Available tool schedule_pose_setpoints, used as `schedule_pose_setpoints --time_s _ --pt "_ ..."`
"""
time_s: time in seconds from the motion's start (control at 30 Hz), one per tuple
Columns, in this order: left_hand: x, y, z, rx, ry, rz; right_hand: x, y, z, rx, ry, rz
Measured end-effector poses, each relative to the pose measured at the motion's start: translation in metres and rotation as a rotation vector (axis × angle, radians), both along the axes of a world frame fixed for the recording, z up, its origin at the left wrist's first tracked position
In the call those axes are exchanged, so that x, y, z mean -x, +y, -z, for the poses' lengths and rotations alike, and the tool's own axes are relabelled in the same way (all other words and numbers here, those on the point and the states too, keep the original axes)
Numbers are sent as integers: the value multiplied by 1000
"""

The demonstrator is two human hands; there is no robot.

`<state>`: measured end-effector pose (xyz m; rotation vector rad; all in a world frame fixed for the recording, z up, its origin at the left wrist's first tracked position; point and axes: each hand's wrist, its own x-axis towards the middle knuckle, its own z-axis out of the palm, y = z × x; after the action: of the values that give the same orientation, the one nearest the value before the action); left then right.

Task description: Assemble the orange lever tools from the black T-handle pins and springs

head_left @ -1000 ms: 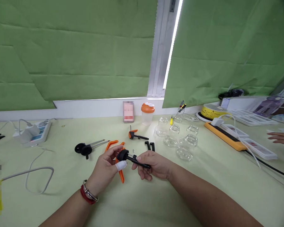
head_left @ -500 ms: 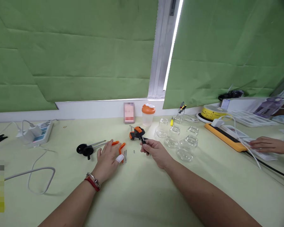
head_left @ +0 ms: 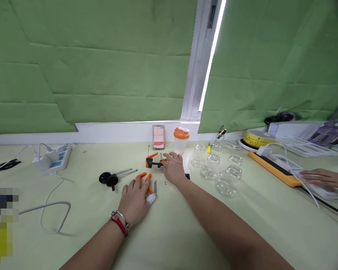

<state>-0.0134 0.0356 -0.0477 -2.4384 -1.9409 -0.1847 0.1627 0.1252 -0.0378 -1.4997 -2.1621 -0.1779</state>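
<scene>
My left hand lies palm down with its fingers spread, its fingertips on two curved orange pieces; a white wrap covers its thumb. Beside that thumb are thin metal rods. My right hand reaches over a black and orange part lying on the table, and its fingers touch it; the underside of this hand is hidden. Left of my left hand sit black round pieces with long metal shafts. Tiny screws lie between my hands.
Several upturned clear glass jars stand at the right. Behind are an orange-lidded cup and a phone. A power strip with cables is at left. Another person's hand rests by an orange-edged strip at far right.
My right hand has moved forward over the black and orange part, which now lies turned and spread on the table. The view has shifted slightly left.
</scene>
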Motion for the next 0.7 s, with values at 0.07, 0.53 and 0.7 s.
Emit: schedule_pose_setpoints --time_s 0.07,0.53,0.7 --pt "-2 -4 -2 2 11 -11 8 5 5 10 -33 6" --pt "-4 -9 -7 -25 -46 4 16 10 21 70 -126 -32" --pt "-4 -8 -7 -23 -59 11 12 13 25 103 -112 -19"
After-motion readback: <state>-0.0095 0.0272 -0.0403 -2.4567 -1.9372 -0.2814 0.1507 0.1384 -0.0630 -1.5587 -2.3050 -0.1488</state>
